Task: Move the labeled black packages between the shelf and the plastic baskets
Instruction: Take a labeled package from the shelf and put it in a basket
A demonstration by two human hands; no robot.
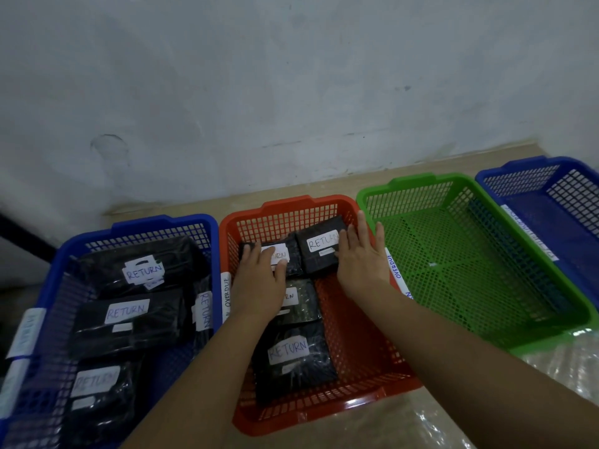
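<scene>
Red mesh plastic basket [356, 361] holding four black wrapped packages labelled RETURN. Right hand [363, 264], fingers extended and together, flat against far package [319, 251] at 9 o'clock. Left hand [259, 277], fingers loosely spread, covering neighbouring package [285, 257]. Neither gripped yet.

Glossy plastic mesh baskets [319, 413] — shiny film-wrapped packages [293, 361]
</scene>
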